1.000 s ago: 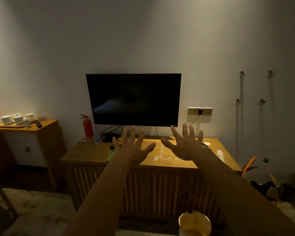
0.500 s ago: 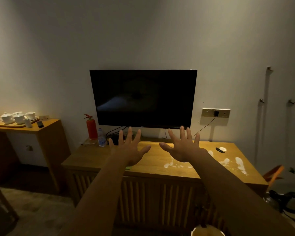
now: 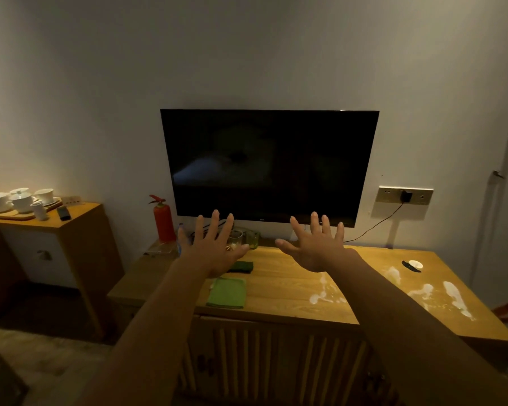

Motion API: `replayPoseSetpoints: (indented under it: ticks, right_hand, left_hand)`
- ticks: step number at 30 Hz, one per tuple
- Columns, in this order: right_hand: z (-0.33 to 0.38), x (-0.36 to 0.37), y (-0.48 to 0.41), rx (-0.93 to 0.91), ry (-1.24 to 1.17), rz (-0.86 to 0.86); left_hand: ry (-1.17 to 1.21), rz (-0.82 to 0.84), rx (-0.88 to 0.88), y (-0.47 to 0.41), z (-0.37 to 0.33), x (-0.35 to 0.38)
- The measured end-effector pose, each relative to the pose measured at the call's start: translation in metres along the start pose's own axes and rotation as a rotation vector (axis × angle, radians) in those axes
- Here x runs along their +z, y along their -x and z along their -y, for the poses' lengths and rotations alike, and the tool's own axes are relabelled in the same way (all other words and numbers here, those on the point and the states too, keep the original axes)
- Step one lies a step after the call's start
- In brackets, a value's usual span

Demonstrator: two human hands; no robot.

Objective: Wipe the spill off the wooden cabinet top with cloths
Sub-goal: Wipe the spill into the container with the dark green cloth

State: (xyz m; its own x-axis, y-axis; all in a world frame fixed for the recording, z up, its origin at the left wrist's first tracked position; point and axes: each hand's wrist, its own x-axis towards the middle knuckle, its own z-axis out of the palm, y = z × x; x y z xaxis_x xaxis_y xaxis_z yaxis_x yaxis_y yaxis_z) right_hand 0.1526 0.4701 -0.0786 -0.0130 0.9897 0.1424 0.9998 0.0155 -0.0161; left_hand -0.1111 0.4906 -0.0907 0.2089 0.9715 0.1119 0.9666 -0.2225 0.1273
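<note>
hands: both are stretched forward over the wooden cabinet top [image 3: 279, 285], backs toward the camera.
left hand [image 3: 214, 250]: fingers straight and fanned wide, holding nothing; in this view it overlaps the near edge of the dark green cloth.
right hand [image 3: 314, 250]: fingers likewise spread and straight, holding nothing, well apart from both cloths.
spill [image 3: 323, 294]: white smeared patches on the wood, one at 6 o'clock from the right hand near the front edge, more [image 3: 452, 294] toward 4 o'clock on the right end of the top.
light green cloth [image 3: 226, 293]: folded flat near the front edge, at 6 o'clock from the left hand.
dark green cloth [image 3: 242, 266]: just behind the light one, at 12 o'clock from it.
glasses: a clear glass [image 3: 235, 240] and a greenish one [image 3: 252, 238] stand side by side near the wall, between the two hands.
fire extinguisher [image 3: 163, 221]: red, upright at the cabinet's back left corner, a water bottle [image 3: 181, 238] just beside it.
television [image 3: 270, 168]: dark screen on the wall at 12 o'clock.
small white dish [image 3: 415, 263]: at 3 o'clock from the right hand, a dark object touching it.
side table [image 3: 71, 221]: at 9 o'clock, carrying white tea ware [image 3: 21, 199].
</note>
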Motion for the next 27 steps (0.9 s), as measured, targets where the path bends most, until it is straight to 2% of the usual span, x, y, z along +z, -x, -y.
replayPoseSetpoints:
  ticks: [7, 12, 27]
  right_hand:
    - [0.015, 0.038, -0.048, -0.035, -0.015, 0.079]
    - [0.02, 0.069, -0.09, -0.044, -0.04, 0.135]
    - [-0.002, 0.181, -0.27, -0.205, -0.16, 0.334]
  left_hand:
    - [-0.009, 0.1, -0.059, -0.028, 0.049, 0.034]
    - [-0.036, 0.128, -0.164, -0.053, 0.072, 0.055]
    - [0.067, 0.273, -0.247, -0.202, 0.083, 0.145]
